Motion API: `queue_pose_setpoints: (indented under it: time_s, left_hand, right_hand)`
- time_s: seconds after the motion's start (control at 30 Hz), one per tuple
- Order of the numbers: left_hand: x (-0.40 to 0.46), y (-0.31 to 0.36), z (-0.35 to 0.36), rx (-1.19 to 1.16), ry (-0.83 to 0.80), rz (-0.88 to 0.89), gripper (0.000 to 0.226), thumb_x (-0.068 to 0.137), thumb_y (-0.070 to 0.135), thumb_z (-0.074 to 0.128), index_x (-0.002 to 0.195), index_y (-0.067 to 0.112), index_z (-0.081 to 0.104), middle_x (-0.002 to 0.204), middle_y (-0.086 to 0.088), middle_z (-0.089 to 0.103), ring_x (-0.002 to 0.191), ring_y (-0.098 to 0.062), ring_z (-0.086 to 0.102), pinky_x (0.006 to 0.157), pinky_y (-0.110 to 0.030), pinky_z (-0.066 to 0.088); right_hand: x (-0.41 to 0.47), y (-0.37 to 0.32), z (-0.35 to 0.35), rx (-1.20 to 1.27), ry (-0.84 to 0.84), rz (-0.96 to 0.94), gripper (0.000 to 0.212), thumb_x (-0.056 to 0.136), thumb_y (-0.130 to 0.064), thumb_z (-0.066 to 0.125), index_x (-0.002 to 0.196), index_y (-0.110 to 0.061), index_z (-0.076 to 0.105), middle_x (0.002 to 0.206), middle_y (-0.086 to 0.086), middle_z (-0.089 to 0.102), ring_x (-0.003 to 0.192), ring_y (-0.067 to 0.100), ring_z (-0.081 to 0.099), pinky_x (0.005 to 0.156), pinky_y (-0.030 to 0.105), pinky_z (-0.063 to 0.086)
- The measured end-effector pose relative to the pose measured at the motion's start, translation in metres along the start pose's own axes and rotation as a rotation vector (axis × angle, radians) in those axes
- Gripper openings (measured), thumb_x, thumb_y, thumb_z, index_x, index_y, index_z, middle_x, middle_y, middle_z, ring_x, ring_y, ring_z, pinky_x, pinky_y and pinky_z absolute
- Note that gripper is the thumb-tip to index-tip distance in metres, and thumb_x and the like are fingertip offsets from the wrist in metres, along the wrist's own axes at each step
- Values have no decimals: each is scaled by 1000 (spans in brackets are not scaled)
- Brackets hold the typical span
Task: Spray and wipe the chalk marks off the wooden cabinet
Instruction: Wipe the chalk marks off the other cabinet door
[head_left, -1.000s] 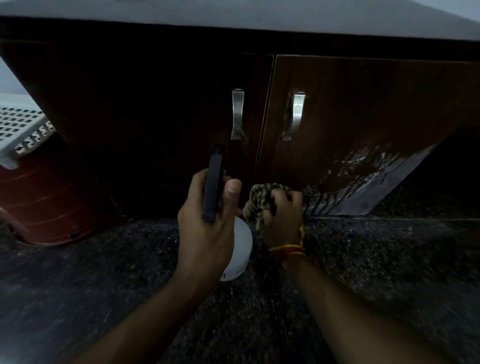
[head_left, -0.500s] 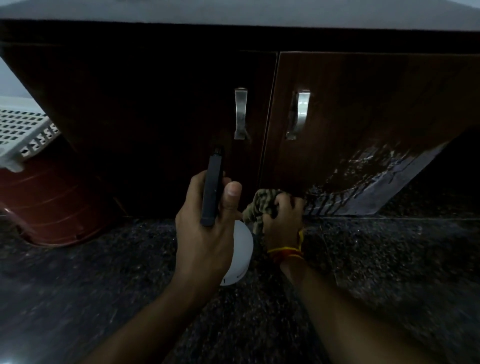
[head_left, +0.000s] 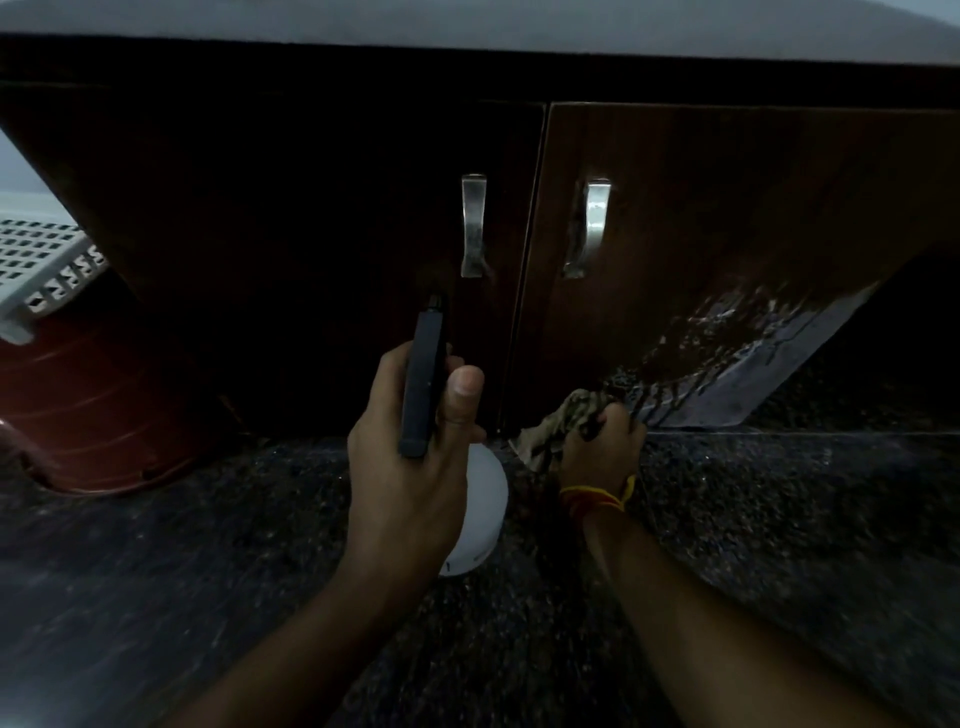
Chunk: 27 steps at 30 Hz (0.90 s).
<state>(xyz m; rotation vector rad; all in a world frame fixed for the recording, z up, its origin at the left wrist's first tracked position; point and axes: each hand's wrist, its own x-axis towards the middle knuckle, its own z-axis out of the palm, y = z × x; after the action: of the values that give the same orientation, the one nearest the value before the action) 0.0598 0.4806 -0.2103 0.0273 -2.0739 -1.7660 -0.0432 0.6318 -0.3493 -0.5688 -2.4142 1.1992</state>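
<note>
A dark wooden cabinet (head_left: 701, 208) with two doors fills the upper view. Wet white streaks (head_left: 727, 338) cover the lower part of its right door. My left hand (head_left: 410, 457) grips a spray bottle: its black head (head_left: 423, 379) points at the left door and its white body (head_left: 483, 514) shows below my palm. My right hand (head_left: 597, 447) is closed on a patterned cloth (head_left: 561, 421), pressed low against the bottom edge of the right door, just left of the streaks. A red and yellow thread circles that wrist.
Two metal handles (head_left: 472, 228) (head_left: 592, 228) flank the gap between the doors. A reddish-brown tub (head_left: 78, 405) with a white perforated basket (head_left: 41, 265) on it stands at the left. The floor (head_left: 779, 519) is dark speckled stone.
My right hand has slid the cloth down and slightly right along the bottom of the right door. My left hand and the spray bottle have hardly moved.
</note>
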Motion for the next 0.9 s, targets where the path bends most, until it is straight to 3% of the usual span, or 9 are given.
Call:
queue_pose_setpoints:
  time_s: [0.1, 0.2, 0.27, 0.43, 0.5, 0.6, 0.73, 0.83, 0.9]
  left_hand:
    - [-3, -1, -2, -2, -11, -2, 49, 77, 80, 44, 114, 49, 49, 103, 18, 64, 82, -11, 66, 71, -19, 51]
    - [-3, -4, -1, 13, -8, -10, 67, 74, 84, 43, 119, 36, 52, 95, 8, 65, 86, -10, 66, 71, -17, 49]
    - [-3, -6, 0, 22, -12, -8, 73, 74, 84, 43, 121, 29, 53, 95, 7, 64, 86, -11, 66, 71, -15, 49]
    - [-3, -3, 4, 7, -8, -2, 54, 75, 84, 43, 114, 46, 50, 102, 19, 65, 81, -13, 66, 69, -24, 52]
    - [-3, -1, 6, -14, -21, 14, 50, 77, 80, 44, 113, 45, 50, 101, 15, 64, 78, -11, 66, 68, -21, 52]
    - [-3, 1, 8, -31, -27, 26, 48, 79, 77, 46, 112, 44, 52, 102, 16, 65, 78, -10, 66, 68, -19, 52]
    - [-3, -3, 17, -8, -29, 14, 51, 76, 82, 43, 112, 46, 50, 103, 22, 65, 79, -9, 66, 68, -20, 53]
    - [-3, -4, 28, -5, -39, -6, 54, 74, 85, 43, 110, 46, 50, 99, 24, 64, 77, -9, 65, 66, -23, 52]
    - [-4, -3, 35, -14, -49, -5, 49, 74, 84, 43, 110, 51, 48, 99, 26, 64, 78, -9, 65, 67, -23, 52]
  right_hand:
    - [-12, -12, 13, 8, -10, 5, 15, 84, 0, 55, 97, 6, 51, 115, 28, 45, 96, 39, 50, 77, 36, 34]
    - [-31, -29, 34, 71, -120, -14, 23, 82, 0, 56, 104, 3, 51, 114, 23, 42, 97, 39, 49, 89, 44, 43]
    - [-33, -33, 37, 89, -131, 6, 25, 83, 2, 53, 108, 3, 51, 115, 22, 41, 96, 38, 48, 87, 40, 42]
    - [-8, -11, 10, 18, -39, 16, 12, 86, 1, 52, 98, 4, 51, 113, 24, 45, 93, 36, 49, 73, 28, 28]
    - [6, 1, -3, 3, 29, 68, 15, 89, 0, 51, 101, 7, 52, 114, 27, 45, 94, 39, 50, 74, 32, 30]
    - [10, -1, -10, -54, -22, 101, 27, 90, 1, 51, 115, 10, 48, 125, 30, 42, 105, 41, 48, 83, 38, 35]
    - [-9, -18, 4, -12, -85, -17, 22, 85, 1, 54, 106, 4, 51, 122, 26, 41, 101, 37, 47, 88, 42, 38]
    - [-7, -14, 4, 3, -126, -82, 15, 82, 0, 54, 96, -1, 50, 111, 23, 44, 81, 28, 40, 77, 41, 40]
    - [7, -5, -7, -14, -119, -37, 16, 82, 1, 53, 98, 0, 51, 115, 25, 45, 85, 31, 44, 74, 37, 35]
